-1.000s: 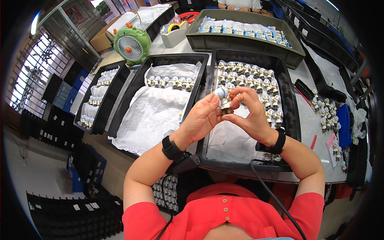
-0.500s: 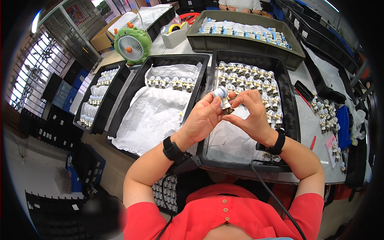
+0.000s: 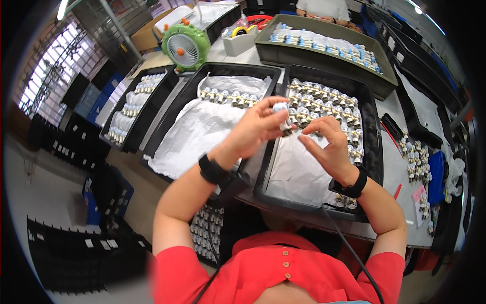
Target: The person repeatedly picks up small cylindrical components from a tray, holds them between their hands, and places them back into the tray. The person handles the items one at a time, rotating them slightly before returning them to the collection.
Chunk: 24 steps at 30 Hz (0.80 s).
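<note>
My left hand [image 3: 252, 130] is closed round a small figurine [image 3: 280, 107] with a pale blue-white top and a darker base, held over the edge between two black trays. To the right of it, my right hand [image 3: 329, 148] holds nothing, its thumb and index finger apart. Below the right hand lies the right black tray [image 3: 373, 121], with several rows of similar figurines [image 3: 324, 96] on white paper. The middle black tray [image 3: 202, 70] has one row of figurines [image 3: 230, 97] behind a sheet of white paper [image 3: 197, 133].
A narrow black tray [image 3: 104, 133] of figurines stands at the left. Behind are a green fan [image 3: 186, 46] and an olive tray [image 3: 324, 62] of blue-topped figurines. Loose figurines [image 3: 418, 161] and a blue bin [image 3: 436, 163] lie at the right. Another person [image 3: 323, 9] sits at the far side.
My hands have drawn apart: the right fingers have come off the figurine, which stays in my left hand, now turned more upright. The whole view has shifted slightly.
</note>
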{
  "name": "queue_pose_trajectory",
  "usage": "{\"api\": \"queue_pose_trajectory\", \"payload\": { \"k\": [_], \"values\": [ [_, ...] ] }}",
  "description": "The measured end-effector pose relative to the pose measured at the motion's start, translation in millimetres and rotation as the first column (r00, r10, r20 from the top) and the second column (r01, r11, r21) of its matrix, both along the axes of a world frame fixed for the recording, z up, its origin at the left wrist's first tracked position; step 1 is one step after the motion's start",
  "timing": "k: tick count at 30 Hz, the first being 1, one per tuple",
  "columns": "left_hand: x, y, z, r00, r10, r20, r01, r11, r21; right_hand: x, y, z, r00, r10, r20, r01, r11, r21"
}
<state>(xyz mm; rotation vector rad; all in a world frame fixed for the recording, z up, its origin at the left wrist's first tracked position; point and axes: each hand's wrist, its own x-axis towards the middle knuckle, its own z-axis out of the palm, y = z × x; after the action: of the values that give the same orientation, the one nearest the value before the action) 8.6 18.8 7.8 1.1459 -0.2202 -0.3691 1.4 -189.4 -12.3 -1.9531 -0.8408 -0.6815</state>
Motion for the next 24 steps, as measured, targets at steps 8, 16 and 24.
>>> {"api": "queue_pose_trajectory", "payload": {
  "k": [8, 16, 24],
  "values": [
    [55.4, 112.2, -23.0, 0.963, 0.168, 0.209, -0.261, 0.4, 0.878, 9.4, -5.3, 3.7, 0.998, -0.027, -0.057, 0.028, 0.999, 0.017],
    [53.7, 110.3, -58.7, 0.996, 0.087, 0.025, -0.047, 0.26, 0.965, 23.5, -11.3, -9.2, 0.991, -0.086, -0.104, 0.082, 0.996, -0.044],
    [49.6, 114.8, -56.6, 0.999, 0.036, 0.027, -0.035, 0.245, 0.969, 45.9, -28.6, -28.5, 0.964, -0.199, -0.173, 0.191, 0.979, -0.066]
  ]
}}
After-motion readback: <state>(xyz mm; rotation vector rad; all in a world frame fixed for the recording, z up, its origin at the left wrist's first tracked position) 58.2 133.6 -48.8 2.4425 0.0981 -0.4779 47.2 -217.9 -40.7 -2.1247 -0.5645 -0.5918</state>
